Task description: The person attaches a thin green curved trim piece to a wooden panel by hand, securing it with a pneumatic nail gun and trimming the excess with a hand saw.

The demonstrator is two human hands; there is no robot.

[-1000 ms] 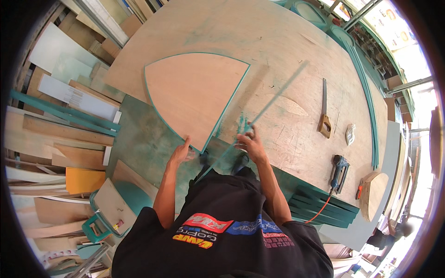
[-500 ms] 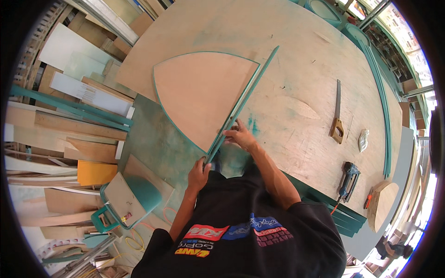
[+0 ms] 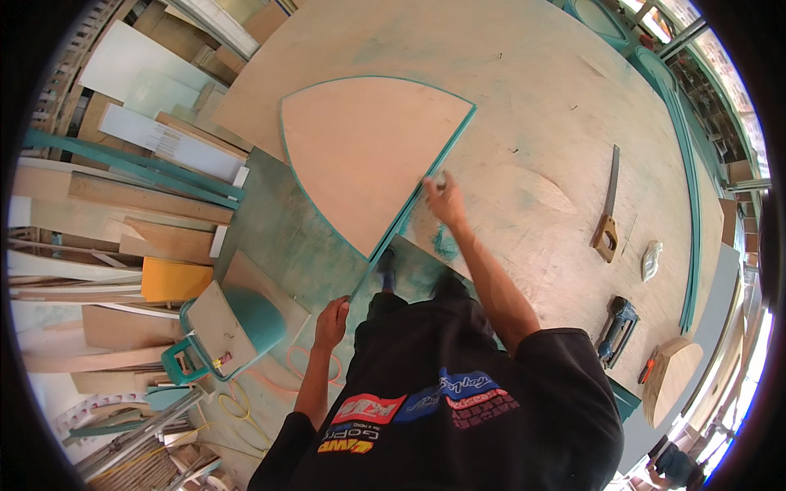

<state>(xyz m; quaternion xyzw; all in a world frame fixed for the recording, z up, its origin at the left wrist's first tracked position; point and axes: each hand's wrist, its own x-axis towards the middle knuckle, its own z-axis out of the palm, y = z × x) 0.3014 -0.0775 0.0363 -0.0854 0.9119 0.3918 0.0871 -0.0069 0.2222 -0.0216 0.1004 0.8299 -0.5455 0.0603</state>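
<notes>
Strip [image 3: 399,222] lies along right edge of panel [image 3: 372,155], near end pinched by left hand [image 3: 332,322] beyond panel's near tip. Right hand [image 3: 444,199] is beside that edge; finger closure cannot be told.

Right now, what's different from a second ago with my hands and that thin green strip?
The green strip swung in from the right and now lies along the panel's right straight edge. Your left hand left the panel's lower corner and holds the strip's near end; your right hand moved up along the edge, its grip unclear. The handsaw and nail gun stayed put.
</notes>
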